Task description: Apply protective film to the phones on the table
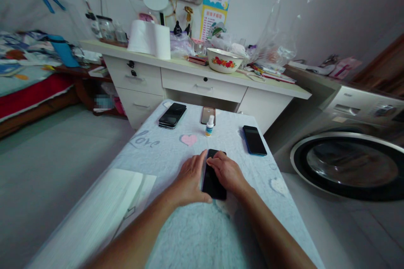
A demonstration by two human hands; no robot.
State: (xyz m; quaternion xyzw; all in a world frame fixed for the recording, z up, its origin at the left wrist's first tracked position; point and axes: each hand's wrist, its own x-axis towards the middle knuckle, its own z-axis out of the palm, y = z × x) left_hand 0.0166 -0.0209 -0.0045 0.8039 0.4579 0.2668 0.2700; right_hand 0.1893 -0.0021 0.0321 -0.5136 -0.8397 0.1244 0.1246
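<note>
A black phone (214, 183) lies screen up on the pale blue patterned cloth. My left hand (190, 180) rests along its left edge, thumb at the near corner and fingers at the far end, holding it in place. My right hand (226, 171) is over the phone's upper part, fingers bunched and pressed to the screen; whatever they may pinch is too small to make out. Just beyond the phone stands a small white spray bottle (209, 127) with a yellow and blue label.
Stacked phones (172, 115) lie at the back left, a gold-edged phone (208, 115) behind the bottle, a dark phone (254, 140) at the right. White sheets (110, 201) cover the left side. Behind are a desk (202, 88) and a washing machine (350, 143).
</note>
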